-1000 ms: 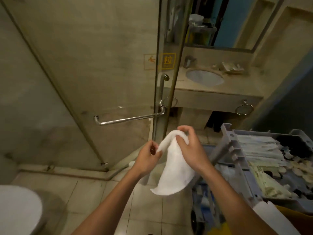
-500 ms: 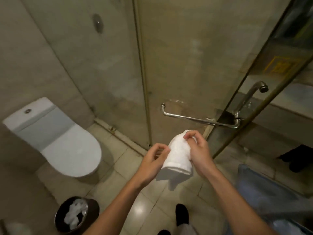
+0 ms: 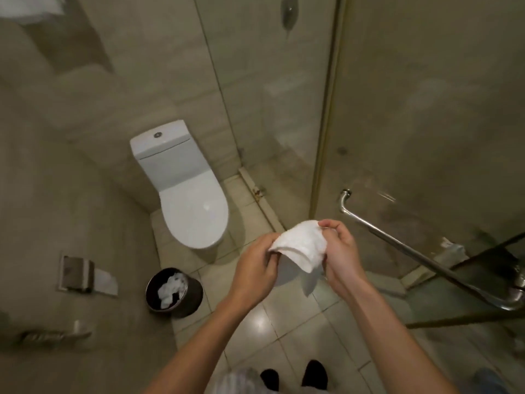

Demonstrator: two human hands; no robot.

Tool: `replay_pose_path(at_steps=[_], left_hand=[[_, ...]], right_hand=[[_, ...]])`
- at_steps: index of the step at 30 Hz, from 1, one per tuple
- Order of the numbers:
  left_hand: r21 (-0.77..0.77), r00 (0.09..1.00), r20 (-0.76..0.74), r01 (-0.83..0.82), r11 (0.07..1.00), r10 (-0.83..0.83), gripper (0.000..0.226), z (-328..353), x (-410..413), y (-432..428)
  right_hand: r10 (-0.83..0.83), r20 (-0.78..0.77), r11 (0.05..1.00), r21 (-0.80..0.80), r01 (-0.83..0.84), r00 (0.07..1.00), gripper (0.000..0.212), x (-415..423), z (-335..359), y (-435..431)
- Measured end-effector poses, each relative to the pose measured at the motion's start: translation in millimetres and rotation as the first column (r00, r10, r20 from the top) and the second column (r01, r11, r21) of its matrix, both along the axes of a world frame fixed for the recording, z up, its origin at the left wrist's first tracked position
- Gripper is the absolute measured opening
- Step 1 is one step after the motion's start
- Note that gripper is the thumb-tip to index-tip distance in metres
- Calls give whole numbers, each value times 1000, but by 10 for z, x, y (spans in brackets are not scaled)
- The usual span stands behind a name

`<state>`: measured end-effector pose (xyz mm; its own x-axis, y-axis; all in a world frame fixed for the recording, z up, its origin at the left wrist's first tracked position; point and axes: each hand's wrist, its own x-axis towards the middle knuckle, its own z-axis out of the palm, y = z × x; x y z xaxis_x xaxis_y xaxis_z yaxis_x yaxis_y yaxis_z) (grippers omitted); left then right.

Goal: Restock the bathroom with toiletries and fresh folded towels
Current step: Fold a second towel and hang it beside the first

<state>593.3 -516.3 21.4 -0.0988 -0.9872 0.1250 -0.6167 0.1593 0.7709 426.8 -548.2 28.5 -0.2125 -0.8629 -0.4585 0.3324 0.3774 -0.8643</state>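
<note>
Both hands, left hand (image 3: 257,264) and right hand (image 3: 339,251), pinch the towel (image 3: 301,247); I'd square corners before folding, keep it off the floor (image 3: 284,322).

Small white towel (image 3: 301,245), loosely folded and sagging, held above the tiled floor (image 3: 298,331)

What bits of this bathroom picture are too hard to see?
Head view:
- Towel: its edges are hidden inside the left hand and right hand.
- Bin: white scraps inside, too small to name.
- Wall fitting, lower left: blurred.
- White thing, top left: cut off by the edge.
</note>
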Motion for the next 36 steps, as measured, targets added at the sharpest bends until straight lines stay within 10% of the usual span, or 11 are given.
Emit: replay_pose_path(at_steps=[10,17,23,29,36], left_hand=[[-119,972,-5,-233,965,234,24,270,411,-449],[-28,970,-45,-242,970,241,18,340,1100,-869],[-3,983,-152,-104,995,103,19,402,1804,-1195],[51,989,-117,-80,995,86,18,358,2611,-1436],[144,938,-107,-313,939,329,17,156,3321,-1577]], right_hand=[[388,62,921,16,-390,919,23,237,87,-391],[614,-438,746,49,-665,657,43,891,310,-646],[235,-773,815,-174,-553,589,21,1686,203,-989],[164,-931,735,-105,-670,326,11,2259,139,-1368],[180,-907,624,-194,-757,381,17,2861,255,-1609]])
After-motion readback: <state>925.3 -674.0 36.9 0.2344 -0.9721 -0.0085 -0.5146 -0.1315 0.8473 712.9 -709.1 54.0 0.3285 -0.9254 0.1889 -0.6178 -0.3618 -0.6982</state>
